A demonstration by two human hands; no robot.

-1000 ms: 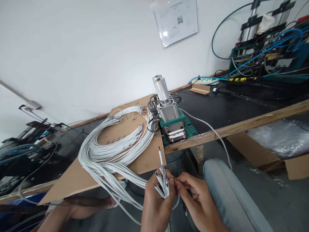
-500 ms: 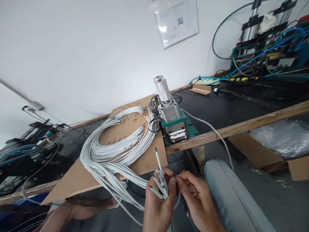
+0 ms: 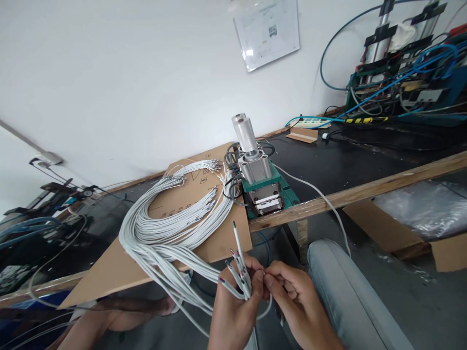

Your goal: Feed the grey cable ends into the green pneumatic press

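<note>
My left hand (image 3: 233,316) is closed round a fan of several white cable ends (image 3: 237,272) with stripped coloured cores, pointing up. One end sticks out higher than the others. My right hand (image 3: 295,301) pinches a thin wire tip right beside my left thumb, fingers closed. The cables run back to a big looped bundle of white cables (image 3: 171,223) lying on a sheet of cardboard (image 3: 120,267). A small pneumatic press (image 3: 259,180) on a green base stands at the bench edge, just beyond my hands.
A black bench top (image 3: 350,160) with a wooden front rail runs right. Machinery with blue hoses (image 3: 404,78) and a power strip (image 3: 310,122) are at the back right. My knee in jeans (image 3: 339,277) is at the right. Cardboard boxes (image 3: 401,233) lie on the floor.
The fan of cable ends has shifted slightly left and down in my left hand. My right fingers stay pinched against it.
</note>
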